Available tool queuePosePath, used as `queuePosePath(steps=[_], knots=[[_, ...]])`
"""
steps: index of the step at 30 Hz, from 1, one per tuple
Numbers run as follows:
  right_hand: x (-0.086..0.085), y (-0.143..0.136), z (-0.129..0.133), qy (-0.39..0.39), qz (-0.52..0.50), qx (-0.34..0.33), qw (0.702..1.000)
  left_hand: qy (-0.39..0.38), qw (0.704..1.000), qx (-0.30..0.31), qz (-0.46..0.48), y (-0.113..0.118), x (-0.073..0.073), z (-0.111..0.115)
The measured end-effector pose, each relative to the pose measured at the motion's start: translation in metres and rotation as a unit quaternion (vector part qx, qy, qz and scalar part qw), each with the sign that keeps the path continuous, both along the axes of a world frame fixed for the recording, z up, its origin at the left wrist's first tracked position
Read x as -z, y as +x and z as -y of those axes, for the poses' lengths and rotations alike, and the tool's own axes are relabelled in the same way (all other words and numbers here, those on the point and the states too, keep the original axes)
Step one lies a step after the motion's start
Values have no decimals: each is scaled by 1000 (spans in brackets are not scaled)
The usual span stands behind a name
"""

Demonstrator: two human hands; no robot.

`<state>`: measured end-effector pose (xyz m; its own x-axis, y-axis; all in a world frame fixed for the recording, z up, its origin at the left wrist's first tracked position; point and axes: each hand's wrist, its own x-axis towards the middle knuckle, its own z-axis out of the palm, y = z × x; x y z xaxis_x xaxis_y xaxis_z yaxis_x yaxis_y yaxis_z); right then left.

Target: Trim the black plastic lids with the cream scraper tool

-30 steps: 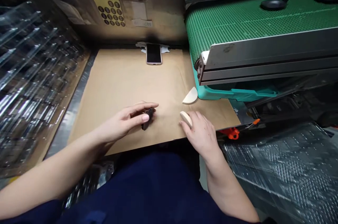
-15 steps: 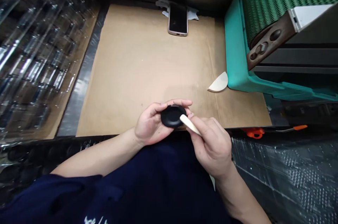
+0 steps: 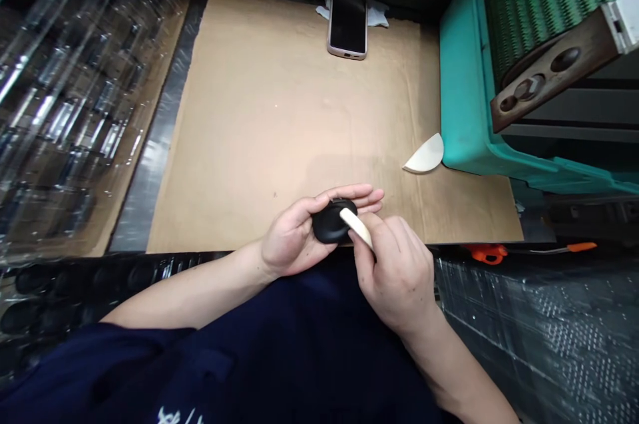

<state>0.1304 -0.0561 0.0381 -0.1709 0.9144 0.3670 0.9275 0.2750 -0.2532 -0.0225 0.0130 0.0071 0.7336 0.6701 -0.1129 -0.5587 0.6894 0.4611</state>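
A round, shallow black dish-like part [image 3: 327, 224] rests in my left hand [image 3: 294, 237], the thumb on its rim and the fingers stretched out behind it. My right hand [image 3: 399, 271] is closed around a flat cream-coloured piece [image 3: 358, 229] with a rounded end. That end reaches over the black part's hollow; whether it touches the surface I cannot tell. Both hands are above the front edge of the cardboard sheet [image 3: 239, 144]. A cream half-round piece [image 3: 425, 155] lies on the cardboard to the right, beside the teal bin.
A phone [image 3: 348, 24] lies on a white cloth [image 3: 379, 13] at the back. At right stand a teal bin [image 3: 462, 91] and a green ridged belt [image 3: 544, 4] with a metal bracket. Clear plastic trays [image 3: 64, 111] fill the left. An orange-handled tool [image 3: 489, 253] lies at lower right.
The cream piece's tip has moved further over the black part's hollow. My left fingers extend more to the right. The whole view has shifted slightly.
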Motion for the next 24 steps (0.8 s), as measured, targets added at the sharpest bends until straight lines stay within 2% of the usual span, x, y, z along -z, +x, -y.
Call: queuePosePath(steps=[6,12,17,22,24], knots=[[-4,-4,1,-17,17,-70,997,3,1000,4,-3,1,0,0],[-7,1,-3,-16,17,-24,999,-11,1000,7,2,1,0,1],[-2,-5,7,-54,-33,-64,996,-19,999,-28,-8,2,-3,-1],[10,-4,7,-10,-62,-28,998,-48,998,-31,6,2,-3,-2],[12,-3,9,-3,-56,-52,997,-63,997,-35,12,2,-4,-2]])
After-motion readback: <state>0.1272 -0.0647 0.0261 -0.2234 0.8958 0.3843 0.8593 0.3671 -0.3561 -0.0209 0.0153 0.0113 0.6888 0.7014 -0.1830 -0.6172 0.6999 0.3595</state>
